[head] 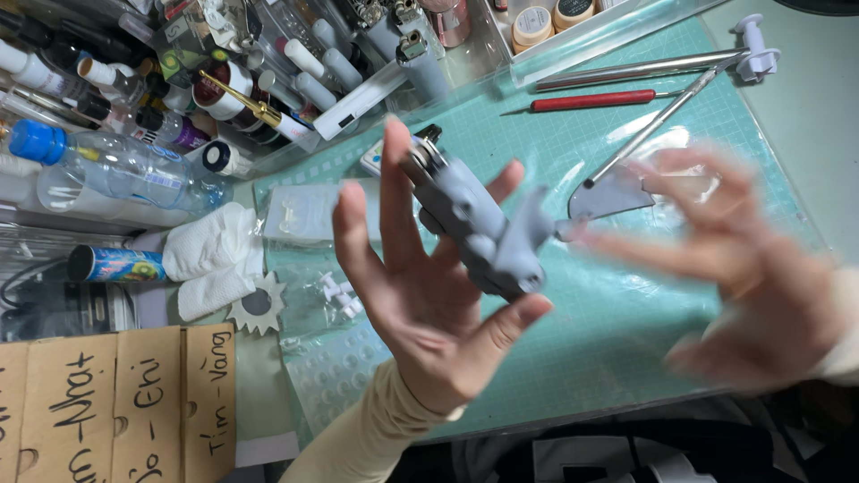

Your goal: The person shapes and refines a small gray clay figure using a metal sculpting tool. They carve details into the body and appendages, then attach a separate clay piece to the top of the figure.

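Head view: your left hand (429, 295) is palm up, fingers (395, 179) spread wide, not gripping. The grey model part (483, 224) lies across those fingers, one end by the fingertips, the other just above your thumb. Your right hand (752, 268) is blurred, fingers splayed open, holding nothing; its fingertips are near the part's right end, contact unclear. A grey blade piece (613, 192) sits just beyond your right fingertips on the green mat (591, 358). A red tool (591, 101) lies farther off. A plastic bottle (116, 170) lies well left of your left fingers.
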